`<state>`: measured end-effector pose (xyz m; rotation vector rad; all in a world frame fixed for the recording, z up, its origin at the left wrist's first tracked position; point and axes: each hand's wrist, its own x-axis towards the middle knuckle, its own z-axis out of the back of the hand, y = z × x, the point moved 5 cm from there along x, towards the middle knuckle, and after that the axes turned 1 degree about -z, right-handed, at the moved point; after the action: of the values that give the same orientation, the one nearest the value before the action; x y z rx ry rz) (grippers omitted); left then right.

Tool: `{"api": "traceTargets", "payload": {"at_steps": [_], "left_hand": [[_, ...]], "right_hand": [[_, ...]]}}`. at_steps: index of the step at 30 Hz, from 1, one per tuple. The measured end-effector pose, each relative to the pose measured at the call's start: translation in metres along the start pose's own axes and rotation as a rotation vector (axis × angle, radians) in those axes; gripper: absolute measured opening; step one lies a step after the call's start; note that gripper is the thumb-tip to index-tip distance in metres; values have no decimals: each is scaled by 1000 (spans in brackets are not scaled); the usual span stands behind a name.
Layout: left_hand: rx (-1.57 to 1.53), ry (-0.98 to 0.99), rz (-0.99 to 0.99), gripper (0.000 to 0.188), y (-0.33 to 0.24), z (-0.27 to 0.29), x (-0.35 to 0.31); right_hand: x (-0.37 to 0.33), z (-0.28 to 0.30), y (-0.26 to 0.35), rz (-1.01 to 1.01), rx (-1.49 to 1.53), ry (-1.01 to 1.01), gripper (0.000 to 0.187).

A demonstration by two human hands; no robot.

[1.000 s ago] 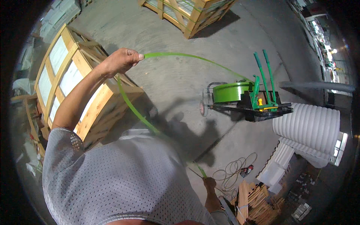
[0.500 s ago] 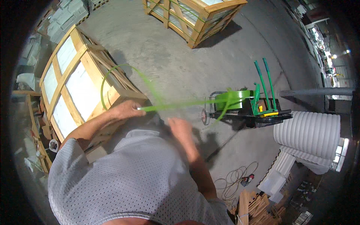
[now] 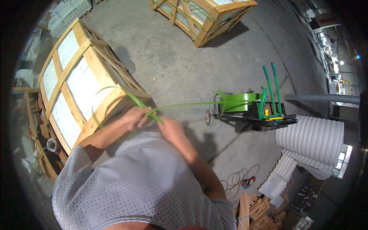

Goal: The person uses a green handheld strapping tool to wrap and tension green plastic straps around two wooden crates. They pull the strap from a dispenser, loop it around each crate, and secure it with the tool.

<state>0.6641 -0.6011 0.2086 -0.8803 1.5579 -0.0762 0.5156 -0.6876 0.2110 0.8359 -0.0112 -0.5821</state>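
A green plastic strap (image 3: 184, 104) runs from a strap coil (image 3: 240, 102) on a black wheeled cart to my hands. My left hand (image 3: 137, 116) is closed on the strap beside the corner of a wooden crate (image 3: 63, 80) with white panels. Close to its right, my right hand (image 3: 168, 128) also grips the strap, where a length slants down between the two hands. A loose loop of strap arches over the crate's near corner, partly blurred. Green long-handled tools (image 3: 271, 92) stand on the cart beside the coil.
Another strapped wooden crate (image 3: 203, 17) stands at the far side. To the right lie a large roll of white foam (image 3: 312, 134) and a grey pipe (image 3: 322, 99). A coiled cable (image 3: 235, 180) and wood strips (image 3: 257, 209) are on the floor at lower right.
My right hand has moved up and left and now holds the strap close to my left hand. The loose loop has shifted over the crate's corner.
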Motion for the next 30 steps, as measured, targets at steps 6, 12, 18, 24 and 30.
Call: {"api": "traceTargets", "payload": {"at_steps": [6, 12, 18, 24, 30], "left_hand": [[244, -185, -175, 33, -27, 22, 14], [183, -177, -154, 34, -47, 24, 23], [-36, -131, -141, 30, -64, 29, 29], [248, 18, -74, 30, -51, 7, 20], [106, 121, -104, 28, -27, 11, 14]], "right_hand": [[-78, 13, -101, 37, -436, -152, 8], [-195, 73, -213, -405, -936, -339, 12], [-204, 60, -202, -409, -494, -330, 24], [-98, 20, -102, -449, 73, 112, 39], [31, -1, 19, -157, 76, 318, 42]]}}
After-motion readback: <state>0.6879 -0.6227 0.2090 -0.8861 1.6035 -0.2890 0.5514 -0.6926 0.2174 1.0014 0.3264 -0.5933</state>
